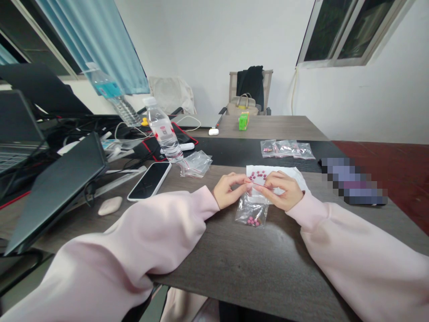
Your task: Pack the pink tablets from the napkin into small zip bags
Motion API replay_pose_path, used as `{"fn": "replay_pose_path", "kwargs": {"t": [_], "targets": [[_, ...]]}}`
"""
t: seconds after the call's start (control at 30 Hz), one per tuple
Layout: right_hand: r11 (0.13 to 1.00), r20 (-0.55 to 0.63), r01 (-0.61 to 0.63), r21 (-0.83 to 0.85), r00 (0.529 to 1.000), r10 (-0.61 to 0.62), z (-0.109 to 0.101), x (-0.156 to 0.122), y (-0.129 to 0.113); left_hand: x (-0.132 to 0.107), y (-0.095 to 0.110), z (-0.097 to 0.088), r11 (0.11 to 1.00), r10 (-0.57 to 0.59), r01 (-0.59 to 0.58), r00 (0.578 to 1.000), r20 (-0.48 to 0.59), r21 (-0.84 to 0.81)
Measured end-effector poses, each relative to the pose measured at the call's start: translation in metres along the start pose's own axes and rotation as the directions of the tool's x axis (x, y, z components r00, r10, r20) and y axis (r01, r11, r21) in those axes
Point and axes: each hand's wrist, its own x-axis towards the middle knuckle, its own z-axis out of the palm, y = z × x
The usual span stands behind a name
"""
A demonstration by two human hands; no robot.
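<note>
Between my two hands is a small clear zip bag point(243, 209) with several pink pills point(254, 221) at its bottom. My left hand point(231, 190) pinches the left end of the bag's red-lined top edge. On the right end of that edge, the thumb and fingers of my right hand point(281, 190) are closed. Just behind the bag lies a white sheet of paper point(296, 175), partly covered by my right hand. Several dark pink pills point(258, 173) are scattered on the paper.
Filled zip bags point(287, 149) lie beyond the paper, and flat zip bags point(196, 163) lie left of it. A phone point(149, 180), a water bottle point(164, 132), a white mouse point(110, 205) and a laptop point(60, 188) crowd the left. A green box point(243, 121) stands farther back.
</note>
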Motion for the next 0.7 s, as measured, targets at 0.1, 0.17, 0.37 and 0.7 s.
{"fn": "replay_pose_path", "kwargs": {"t": [0.1, 0.17, 0.37, 0.7], "targets": [[0.999, 0.008, 0.048, 0.001, 0.999, -0.048, 0.0002, 0.0002, 0.0015, -0.0005, 0.0001, -0.0001, 1.000, 0.007, -0.008, 1.000, -0.017, -0.009], [0.999, 0.014, 0.049, 0.000, 0.999, -0.049, 0.0006, 0.0000, 0.0020, -0.0004, 0.0001, 0.0001, 1.000, 0.008, -0.008, 1.000, -0.026, -0.010], [0.998, 0.020, 0.046, 0.051, 0.999, -0.047, 0.0006, 0.0006, 0.0009, 0.0017, -0.0022, 0.0018, 0.997, -0.073, 0.073, 0.993, -0.096, 0.004], [0.988, 0.065, -0.120, 0.092, 0.991, 0.115, 0.0007, -0.0006, -0.0028, 0.0024, -0.0057, 0.0020, 0.999, -0.047, 0.048, 0.990, -0.130, 0.000]]}}
